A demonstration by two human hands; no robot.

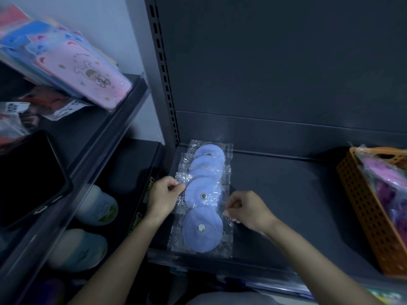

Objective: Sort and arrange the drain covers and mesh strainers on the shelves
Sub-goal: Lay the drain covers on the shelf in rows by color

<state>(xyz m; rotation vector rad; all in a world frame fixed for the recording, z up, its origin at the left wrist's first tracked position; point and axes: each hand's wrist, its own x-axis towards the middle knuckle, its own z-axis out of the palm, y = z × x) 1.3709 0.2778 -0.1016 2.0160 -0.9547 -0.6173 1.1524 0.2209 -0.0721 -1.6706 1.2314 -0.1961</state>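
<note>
The dark shelf [286, 194] fills most of the view, bare across its middle. At about three o'clock an orange basket [363, 208] stands on it, stuffed with purple packets. At about seven o'clock on the shelf, a row of blue round drain covers [203, 194] in clear wrappers runs from front to back, each overlapping the next.

The left hand [164, 198] pinches the nine o'clock edge of the wrapper around the second cover from the front; the right hand [246, 209] pinches the film at the three o'clock edge, fingers closed on it.

My guess is the row is being squared up. The film looks slick, so a tug on one wrapper could drag its neighbours askew, and the front cover [202, 228] lies at the shelf lip, where a nudge could slide it off.
</note>
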